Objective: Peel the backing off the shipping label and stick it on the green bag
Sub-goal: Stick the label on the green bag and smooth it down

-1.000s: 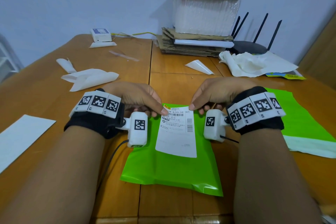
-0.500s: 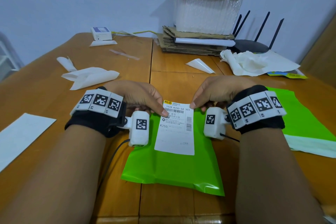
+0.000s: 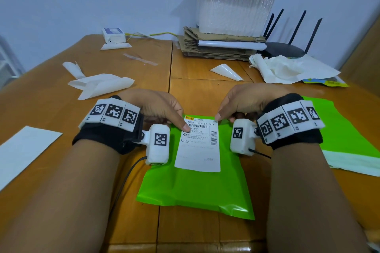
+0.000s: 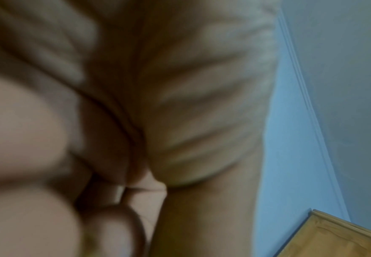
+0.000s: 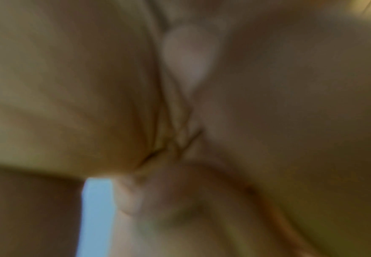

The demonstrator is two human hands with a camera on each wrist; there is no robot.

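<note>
Left hand (image 3: 158, 112) and right hand (image 3: 244, 102) pinch the shipping label (image 3: 198, 146) by its far corners over the green bag (image 3: 197, 191). Lower it squarely; smooth from the near edge.

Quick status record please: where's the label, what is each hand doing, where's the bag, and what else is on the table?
label: shipping label lies printed side up on the bag's upper half
bag: green bag flat on the wooden table
left hand: left hand pinches the label's top left corner
right hand: right hand pinches the top right corner
stuck down: cannot tell
nearby: second green bag at right; loose white backing sheets; router
</note>
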